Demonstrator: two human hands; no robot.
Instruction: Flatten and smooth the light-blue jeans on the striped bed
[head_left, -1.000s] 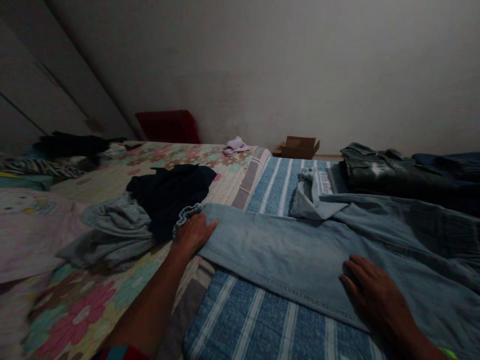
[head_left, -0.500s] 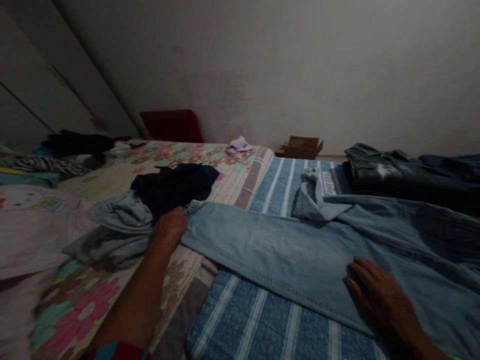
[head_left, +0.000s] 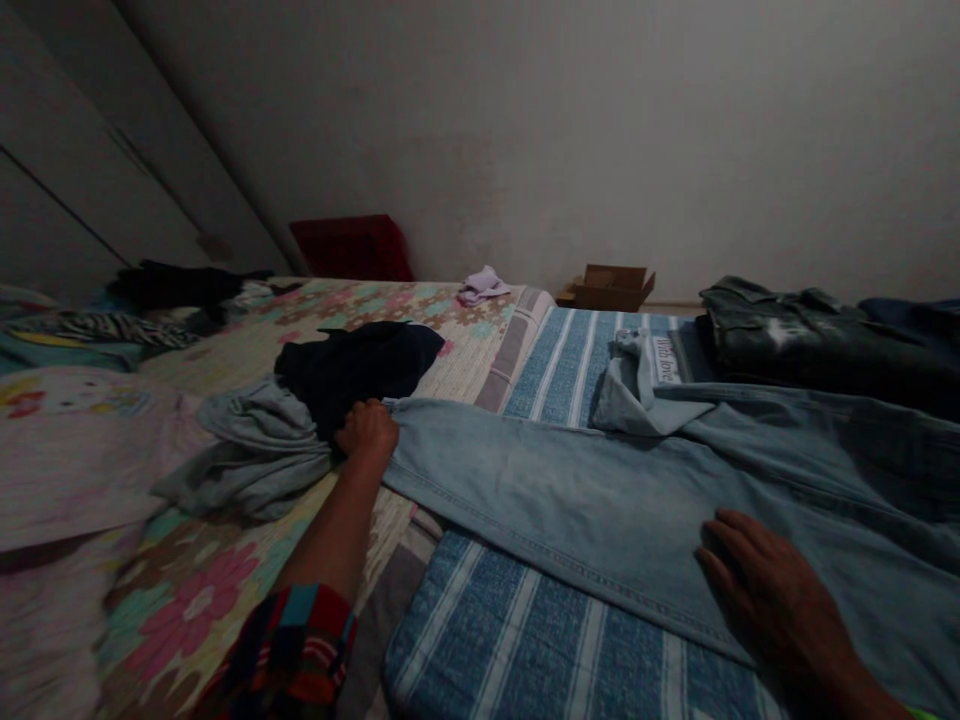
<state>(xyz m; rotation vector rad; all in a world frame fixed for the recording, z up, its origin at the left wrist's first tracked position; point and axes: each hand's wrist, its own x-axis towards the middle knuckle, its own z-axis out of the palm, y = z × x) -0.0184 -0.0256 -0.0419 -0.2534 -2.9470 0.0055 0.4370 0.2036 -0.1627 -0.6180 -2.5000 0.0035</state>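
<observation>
Light blue jeans (head_left: 555, 480) lie with one leg stretched to the left across the blue striped bedding, while the other leg is bunched behind it. At the hem of the stretched leg is my left hand (head_left: 369, 432), its fingers curled over the cuff; the fingertips are partly hidden. My right hand (head_left: 772, 580) rests palm down on the upper part of that leg, fingers extended. Just beyond my left hand lie a crumpled dark navy garment (head_left: 360, 365) and a crumpled grey garment (head_left: 255, 450).
Folded dark jeans (head_left: 810, 335) sit at the right, near a patch reading "With love" (head_left: 666, 360). A pink garment (head_left: 82, 450) spreads at the left on the floral bedding (head_left: 199, 600). Against the wall are a red case (head_left: 352, 248), a cardboard box (head_left: 611, 288) and a small lilac cloth (head_left: 482, 286).
My left hand has shifted a little to the right and up at the hem, with more of the plaid sleeve showing. My right hand has stayed nearly in place on the jeans.
</observation>
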